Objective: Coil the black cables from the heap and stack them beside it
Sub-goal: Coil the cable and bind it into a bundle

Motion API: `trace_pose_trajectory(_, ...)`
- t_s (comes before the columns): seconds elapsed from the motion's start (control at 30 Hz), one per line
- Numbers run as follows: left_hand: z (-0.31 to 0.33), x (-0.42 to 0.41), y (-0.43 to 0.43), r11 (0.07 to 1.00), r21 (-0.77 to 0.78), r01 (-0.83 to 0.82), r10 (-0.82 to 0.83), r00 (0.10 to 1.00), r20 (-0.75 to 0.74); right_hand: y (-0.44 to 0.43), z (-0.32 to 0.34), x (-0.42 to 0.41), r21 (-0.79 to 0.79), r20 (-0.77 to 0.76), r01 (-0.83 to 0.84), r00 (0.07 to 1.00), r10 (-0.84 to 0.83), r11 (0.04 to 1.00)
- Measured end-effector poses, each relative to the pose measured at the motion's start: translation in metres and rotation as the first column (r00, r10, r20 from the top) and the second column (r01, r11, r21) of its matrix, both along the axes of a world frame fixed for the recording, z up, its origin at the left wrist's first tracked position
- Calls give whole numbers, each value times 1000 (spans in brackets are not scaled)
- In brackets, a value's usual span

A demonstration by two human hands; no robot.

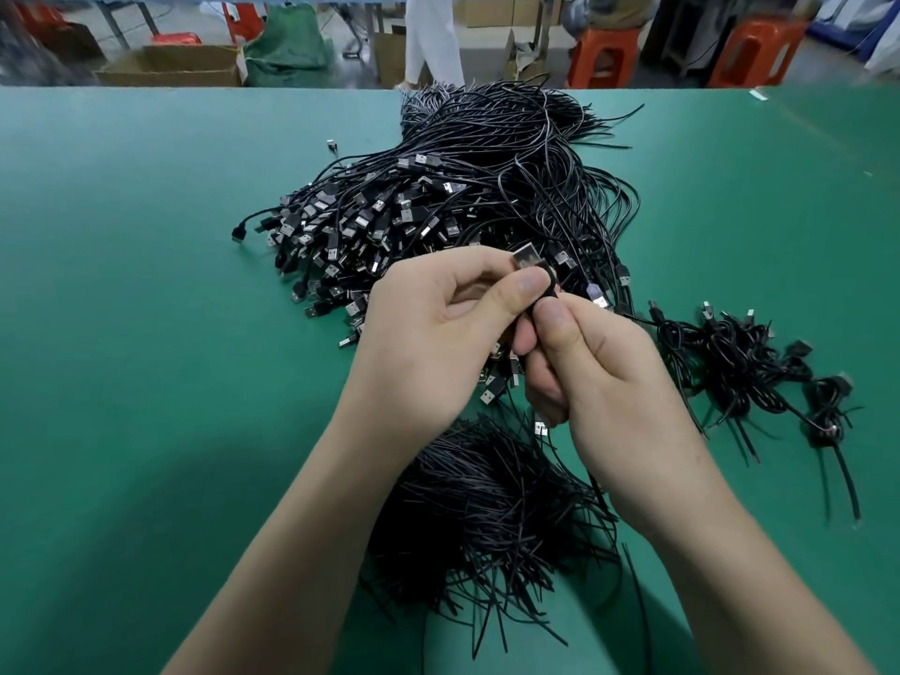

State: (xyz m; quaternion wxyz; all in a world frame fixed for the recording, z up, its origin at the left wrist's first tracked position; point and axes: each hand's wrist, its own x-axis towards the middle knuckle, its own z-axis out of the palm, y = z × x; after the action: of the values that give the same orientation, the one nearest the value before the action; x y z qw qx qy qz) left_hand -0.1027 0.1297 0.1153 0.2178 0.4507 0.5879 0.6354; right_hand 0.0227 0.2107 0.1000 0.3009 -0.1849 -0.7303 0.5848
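**Coiling a single cable.** On the green counter (121,333), the heap of black cables (438,197) lies at centre, its plugs fanned towards the left. The left hand (428,343) pinches one cable (549,285) just below its plug (526,258), thumb on top. The right hand (599,382), touching the left, grips the same cable a little lower, fingers curled round the cord. Coils (745,362) lie at right, just beside the heap. For a neat coil, the left hand should probably anchor the plug while the right lays even loops. The tail is best drawn out slowly, so that neighbouring cords do not snag.
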Motion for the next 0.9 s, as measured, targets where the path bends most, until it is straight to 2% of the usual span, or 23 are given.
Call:
trace_pose_trajectory(0.1,3,-11,-5,991,-9,135,-135,991,3,4,1,4,-209,-107,-154,985,134,966)
trace_pose_trajectory(0.2,2,-15,-8,982,1,189,-189,981,46,5,4,5,-309,-138,-254,965,221,916)
trace_pose_trajectory(0.27,-1,-14,-6,972,8,235,-234,965,122,5,6,5,-313,-94,-230,973,211,922)
trace_pose_trajectory(0.4,-6,-15,-5,987,4,161,-160,975,154,6,8,6,-282,-37,-184,983,181,942)
trace_pose_trajectory(0.6,-13,-12,-2,992,9,128,-127,967,221,5,6,5,-395,-140,-126,987,75,910)
trace_pose_trajectory(0.8,-15,-9,0,990,31,140,-143,951,274,6,5,3,-349,-130,29,988,-79,937)
trace_pose_trajectory(0.9,-18,-9,3,989,26,142,-144,958,249,5,3,3,-216,-124,156,975,-186,964)
